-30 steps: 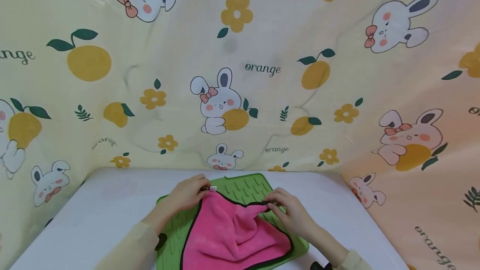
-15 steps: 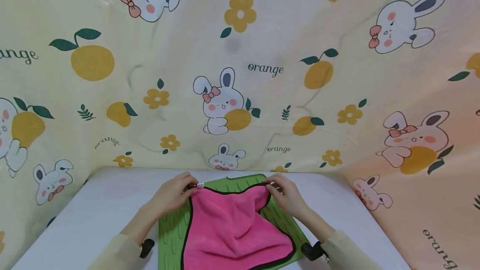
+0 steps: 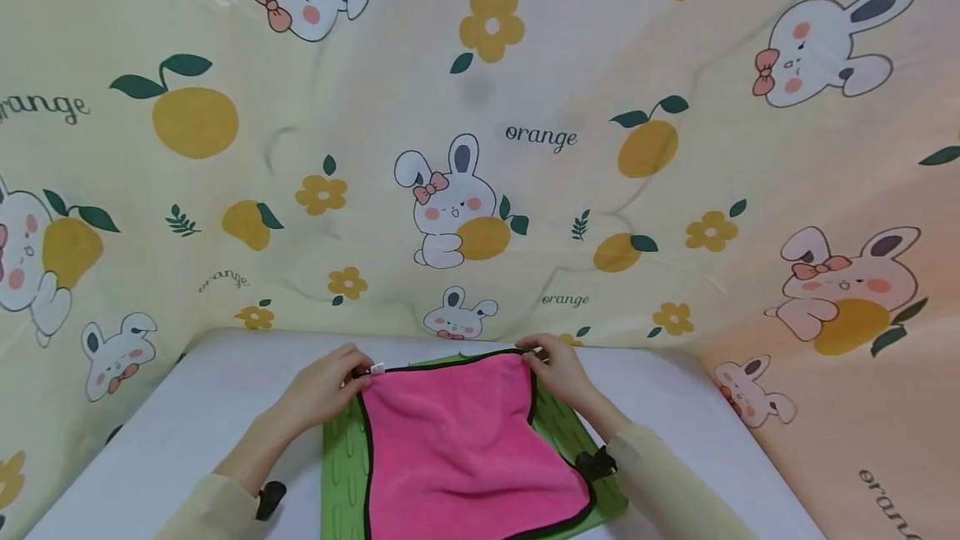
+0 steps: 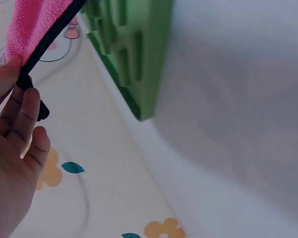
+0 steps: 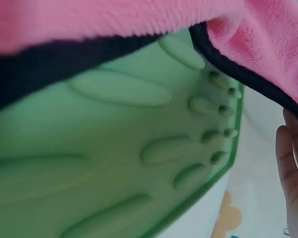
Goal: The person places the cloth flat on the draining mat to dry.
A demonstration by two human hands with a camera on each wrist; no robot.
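Observation:
A pink plush cloth (image 3: 457, 440) with black edging hangs between both hands, its far edge drawn nearly straight. My left hand (image 3: 322, 390) pinches the far left corner beside a small white tag (image 3: 377, 368). In the left wrist view, thumb and fingers (image 4: 25, 114) close on the black edging. My right hand (image 3: 558, 369) pinches the far right corner; in the right wrist view only part of its fingers (image 5: 290, 153) shows. Under the cloth lies a green ridged mat (image 3: 345, 457) with a raised rim, mostly covered. Soft folds cross the cloth's lower right part.
The mat lies on a white table (image 3: 225, 407). Behind and to the right rises a curtain (image 3: 360, 107) printed with rabbits and oranges. Black wrist straps (image 3: 597, 463) show at both sleeves.
Both hands have moved apart and slightly away, the left one leftward, the right one up to the mat's far edge. The cloth's crumpled far right corner has been pulled out flat.

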